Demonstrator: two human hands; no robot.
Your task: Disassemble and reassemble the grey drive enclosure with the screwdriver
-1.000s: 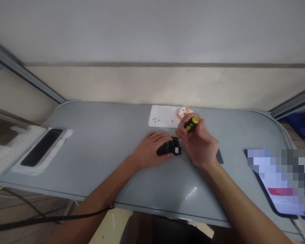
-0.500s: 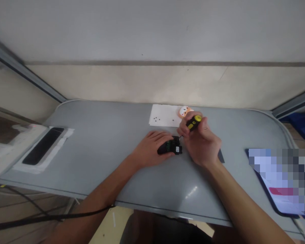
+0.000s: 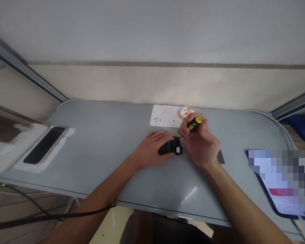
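Observation:
My left hand point(image 3: 151, 149) is wrapped over a small black device point(image 3: 170, 148) lying on the grey table, pressing it down with fingers and thumb on either side. The device shows green circuitry and a white label, and its rounded end lies towards my palm. Closed round a black-and-yellow screwdriver point(image 3: 194, 124), my right hand point(image 3: 200, 144) tilts the tool over the device. Its thin shaft reaches the device's right end; the exact contact point is too small to make out. Several tiny dark screws point(image 3: 157, 119) lie on a white paper point(image 3: 165, 113) behind.
An orange-and-white round animal-faced object point(image 3: 185, 112) rests on the paper's right side. A dark flat piece point(image 3: 220, 157) is partly behind my right wrist. At right lies a tablet point(image 3: 277, 203) with a cable; at left, a black phone-like slab point(image 3: 44, 145) on white sheeting. A wall backs the table.
Both hands, the screwdriver and the device keep nearly the same places. The whole view has shifted very slightly.

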